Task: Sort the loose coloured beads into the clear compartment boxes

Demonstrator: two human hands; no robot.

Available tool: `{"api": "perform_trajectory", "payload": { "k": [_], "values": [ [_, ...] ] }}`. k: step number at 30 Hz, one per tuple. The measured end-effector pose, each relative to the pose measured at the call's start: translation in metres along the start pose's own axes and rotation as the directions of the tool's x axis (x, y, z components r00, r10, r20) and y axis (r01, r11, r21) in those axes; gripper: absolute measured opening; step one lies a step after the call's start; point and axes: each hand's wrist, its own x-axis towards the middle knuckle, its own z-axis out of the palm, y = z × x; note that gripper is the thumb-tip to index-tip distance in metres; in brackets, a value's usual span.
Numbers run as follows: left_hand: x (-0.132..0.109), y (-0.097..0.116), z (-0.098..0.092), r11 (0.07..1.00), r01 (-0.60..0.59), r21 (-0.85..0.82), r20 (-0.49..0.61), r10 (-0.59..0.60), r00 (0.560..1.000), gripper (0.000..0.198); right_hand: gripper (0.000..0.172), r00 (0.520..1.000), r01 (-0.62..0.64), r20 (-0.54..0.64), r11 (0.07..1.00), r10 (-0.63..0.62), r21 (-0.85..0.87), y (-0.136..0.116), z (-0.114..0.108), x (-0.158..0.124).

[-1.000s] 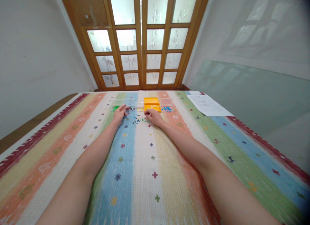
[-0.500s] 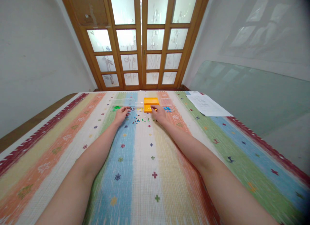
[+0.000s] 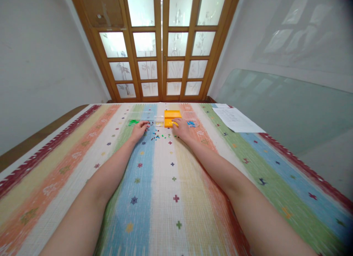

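Note:
My right hand point(image 3: 181, 128) is over the near right edge of an orange-yellow box point(image 3: 172, 114) with its lid up. Its thumb and fingers are bent and slightly apart, with orange showing between them. My left hand point(image 3: 139, 130) rests at a clear plastic box, fingers loosely curled and apart, next to dark small pieces point(image 3: 150, 123). I make out nothing held in either hand. Between the hands, small mixed-colour pieces point(image 3: 156, 136) lie scattered on the cloth. Green pieces point(image 3: 134, 122) sit left of my left hand, and blue pieces point(image 3: 191, 124) right of my right hand.
Clear open boxes stand in a row on both sides of the orange-yellow box. A striped tablecloth point(image 3: 162, 186) covers the table. Paper sheets point(image 3: 237, 120) lie at the far right. Beyond the table are wooden glazed doors point(image 3: 162, 46), with a glass panel point(image 3: 275, 105) on the right.
My right thumb and fingers have parted slightly over the orange-yellow box. My left hand has barely moved. The view has shifted very slightly.

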Motion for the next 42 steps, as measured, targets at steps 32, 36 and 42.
{"api": "perform_trajectory", "payload": {
  "k": [32, 36, 42],
  "values": [
    [-0.017, 0.011, 0.012, 0.654, -0.563, 0.505, 0.439, 0.368, 0.820, 0.012, 0.011, 0.815, 0.435, 0.378, 0.895, -0.438, 0.099, -0.051, 0.004, -0.017],
    [-0.018, 0.013, 0.013, 0.752, -0.442, 0.489, 0.336, 0.305, 0.891, 0.012, 0.010, 0.938, 0.195, 0.268, 0.974, -0.219, 0.114, -0.033, 0.002, -0.010],
    [-0.017, 0.016, 0.011, 0.858, -0.327, 0.396, 0.200, 0.266, 0.943, 0.008, 0.011, 0.998, -0.059, 0.019, 0.990, 0.057, 0.127, 0.006, -0.012, 0.006]
  ]
}}
